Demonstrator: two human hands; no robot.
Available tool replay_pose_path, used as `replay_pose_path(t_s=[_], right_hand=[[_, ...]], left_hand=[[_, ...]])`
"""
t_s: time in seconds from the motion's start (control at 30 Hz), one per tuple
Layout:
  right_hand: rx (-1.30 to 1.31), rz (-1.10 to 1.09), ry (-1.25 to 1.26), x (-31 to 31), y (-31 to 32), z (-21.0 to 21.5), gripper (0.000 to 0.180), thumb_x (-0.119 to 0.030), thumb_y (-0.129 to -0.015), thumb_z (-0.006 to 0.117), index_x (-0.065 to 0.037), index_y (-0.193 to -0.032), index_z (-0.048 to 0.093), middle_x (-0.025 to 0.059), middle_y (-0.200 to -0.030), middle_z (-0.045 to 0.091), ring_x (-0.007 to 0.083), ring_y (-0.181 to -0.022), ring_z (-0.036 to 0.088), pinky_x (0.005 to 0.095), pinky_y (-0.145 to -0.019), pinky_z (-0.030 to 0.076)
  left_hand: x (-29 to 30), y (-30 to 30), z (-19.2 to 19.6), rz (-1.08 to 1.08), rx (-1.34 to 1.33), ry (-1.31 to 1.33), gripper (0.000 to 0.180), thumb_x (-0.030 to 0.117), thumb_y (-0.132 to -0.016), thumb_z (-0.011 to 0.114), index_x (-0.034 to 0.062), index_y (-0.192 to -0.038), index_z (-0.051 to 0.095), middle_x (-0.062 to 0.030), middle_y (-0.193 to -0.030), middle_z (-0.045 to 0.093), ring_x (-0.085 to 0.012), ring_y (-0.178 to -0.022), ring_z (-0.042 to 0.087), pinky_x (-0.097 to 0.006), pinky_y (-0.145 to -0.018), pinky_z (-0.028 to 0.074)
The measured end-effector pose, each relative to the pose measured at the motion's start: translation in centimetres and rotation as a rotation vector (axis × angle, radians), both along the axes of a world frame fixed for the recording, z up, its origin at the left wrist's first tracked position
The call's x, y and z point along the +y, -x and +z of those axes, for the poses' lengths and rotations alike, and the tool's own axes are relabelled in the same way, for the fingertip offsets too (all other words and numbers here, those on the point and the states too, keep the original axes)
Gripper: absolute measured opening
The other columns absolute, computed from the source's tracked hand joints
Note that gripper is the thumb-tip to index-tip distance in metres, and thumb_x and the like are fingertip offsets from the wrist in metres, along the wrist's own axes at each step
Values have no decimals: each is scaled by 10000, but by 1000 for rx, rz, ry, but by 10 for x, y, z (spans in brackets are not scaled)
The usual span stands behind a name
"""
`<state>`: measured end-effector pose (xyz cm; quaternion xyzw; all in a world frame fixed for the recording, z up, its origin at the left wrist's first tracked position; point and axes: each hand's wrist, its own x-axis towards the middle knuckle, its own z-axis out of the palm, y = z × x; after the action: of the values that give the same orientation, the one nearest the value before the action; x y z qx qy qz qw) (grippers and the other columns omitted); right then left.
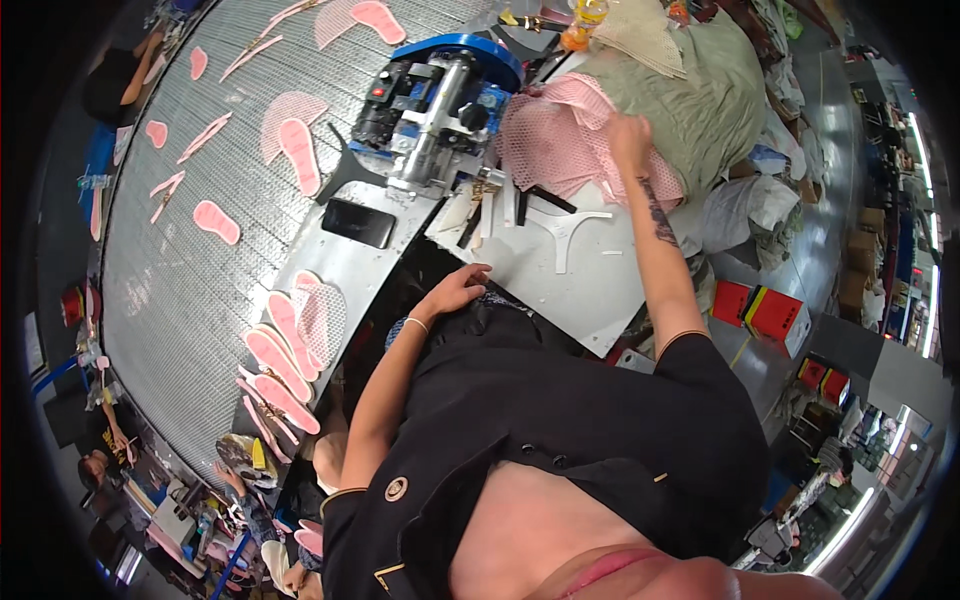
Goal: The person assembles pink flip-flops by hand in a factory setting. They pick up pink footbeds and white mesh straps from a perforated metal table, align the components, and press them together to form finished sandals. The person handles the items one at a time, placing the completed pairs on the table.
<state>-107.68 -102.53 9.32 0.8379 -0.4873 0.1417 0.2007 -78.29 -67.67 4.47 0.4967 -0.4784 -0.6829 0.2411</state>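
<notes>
My right hand reaches far over the table, its fingers closed at the edge of a heap of pink mesh fabric pieces. The fingertips are partly hidden from view. Beside the heap lies an olive-green cloth. My left hand rests low by the near table edge, in front of my body, fingers loosely stretched with nothing in them. Just beyond it stands a sewing-type machine with a blue wheel and metal cylinder. A white Y-shaped strap piece lies flat on the grey tabletop.
Left of the machine, a ribbed conveyor carries pink sole-shaped pieces, thin strips and mesh pieces. A black phone lies on the ledge beside it. Red boxes stand on the floor at right. Other people work at lower left.
</notes>
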Motion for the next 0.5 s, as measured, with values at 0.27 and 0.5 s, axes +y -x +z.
replay_pose_path(t_s=[0.27,0.5], right_hand=[[-559,-21,-183,72,-11,207,173,-146,-864,626,-31,-978,690,148,-863,690,245,-785,666,352,-708,506],[-377,672,-580,215,-82,221,176,-69,-743,661,-50,-916,688,84,-958,662,252,-944,618,370,-842,482]], left_hand=[[9,-34,59,161,33,87,481,118,-858,559,56,-1329,478,-126,-1163,598,-197,-1050,576,-329,-930,456],[-32,0,176,301,595,97,491,234,-957,540,33,-1385,407,-106,-1262,541,-154,-1135,511,-309,-948,438]])
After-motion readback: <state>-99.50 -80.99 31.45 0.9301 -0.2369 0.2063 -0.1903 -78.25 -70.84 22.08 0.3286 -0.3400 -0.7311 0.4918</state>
